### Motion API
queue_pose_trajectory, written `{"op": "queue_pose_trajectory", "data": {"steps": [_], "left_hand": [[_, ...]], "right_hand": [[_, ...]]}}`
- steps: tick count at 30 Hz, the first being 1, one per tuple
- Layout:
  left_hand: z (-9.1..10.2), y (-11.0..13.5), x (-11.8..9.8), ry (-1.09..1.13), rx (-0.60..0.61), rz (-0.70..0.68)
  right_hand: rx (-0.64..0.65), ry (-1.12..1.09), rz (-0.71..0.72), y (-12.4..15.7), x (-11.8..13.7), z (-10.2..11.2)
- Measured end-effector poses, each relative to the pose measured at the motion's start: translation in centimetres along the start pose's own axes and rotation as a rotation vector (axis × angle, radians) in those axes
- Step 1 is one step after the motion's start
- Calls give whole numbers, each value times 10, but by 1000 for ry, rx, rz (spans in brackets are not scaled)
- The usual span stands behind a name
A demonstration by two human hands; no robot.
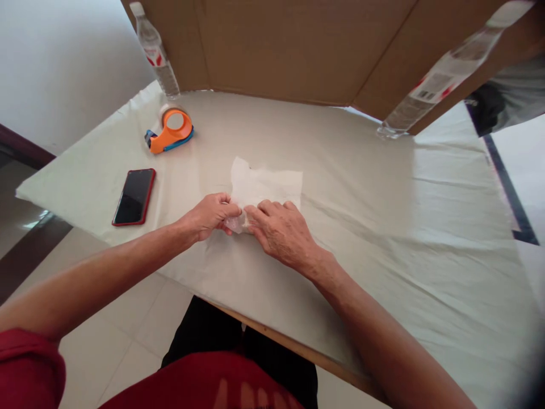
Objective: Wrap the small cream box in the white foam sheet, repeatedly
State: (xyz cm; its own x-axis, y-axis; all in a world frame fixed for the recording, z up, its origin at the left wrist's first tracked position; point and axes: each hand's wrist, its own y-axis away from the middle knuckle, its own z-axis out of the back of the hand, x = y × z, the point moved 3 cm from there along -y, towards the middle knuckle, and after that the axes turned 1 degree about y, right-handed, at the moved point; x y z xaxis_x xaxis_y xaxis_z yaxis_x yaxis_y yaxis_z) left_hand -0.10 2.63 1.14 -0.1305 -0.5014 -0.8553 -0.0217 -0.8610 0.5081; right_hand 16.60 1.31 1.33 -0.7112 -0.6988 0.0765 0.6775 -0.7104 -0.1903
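A thin white sheet (268,184) lies in the middle of the table, its far edge flat and its far left corner lifted. The near edge is bunched or rolled into a crumpled, partly see-through bundle. At the bundle's left end, my left hand (216,215) pinches the material between thumb and fingers. My right hand (281,232) is curled palm down over the near edge, its thumb and index finger close to the left thumb. Whether anything is wrapped inside the bundle is hidden by the hands.
A phone (135,196) in a red case and an orange tape dispenser (171,132) lie to the left. Two water bottles (158,55) (447,74) stand against a brown cardboard panel (289,48). A pale, wrinkled cloth (361,170) covers the table. Its wooden front edge (272,332) is near my body.
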Motion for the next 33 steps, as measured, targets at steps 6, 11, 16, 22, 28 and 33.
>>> {"op": "queue_pose_trajectory", "data": {"steps": [6, 11, 16, 22, 28, 33], "left_hand": [[-11, 3, -6, 5, -12, -71], [-15, 12, -9, 0, 71, -135], [-18, 12, -7, -526, 17, -499], [-17, 6, 10, -811, -176, -970], [-23, 6, 23, -707, -199, -1049], [-34, 13, 21, -781, -224, -982]], "right_hand": [[6, -115, -71, 1, -3, -1], [19, -236, -80, 0, -6, 1], [-122, -396, -144, 15, -34, 20], [6, -510, -714, 64, -76, 14], [62, -826, -941, 67, -55, -6], [63, -947, -1000, 59, -48, -3]]}}
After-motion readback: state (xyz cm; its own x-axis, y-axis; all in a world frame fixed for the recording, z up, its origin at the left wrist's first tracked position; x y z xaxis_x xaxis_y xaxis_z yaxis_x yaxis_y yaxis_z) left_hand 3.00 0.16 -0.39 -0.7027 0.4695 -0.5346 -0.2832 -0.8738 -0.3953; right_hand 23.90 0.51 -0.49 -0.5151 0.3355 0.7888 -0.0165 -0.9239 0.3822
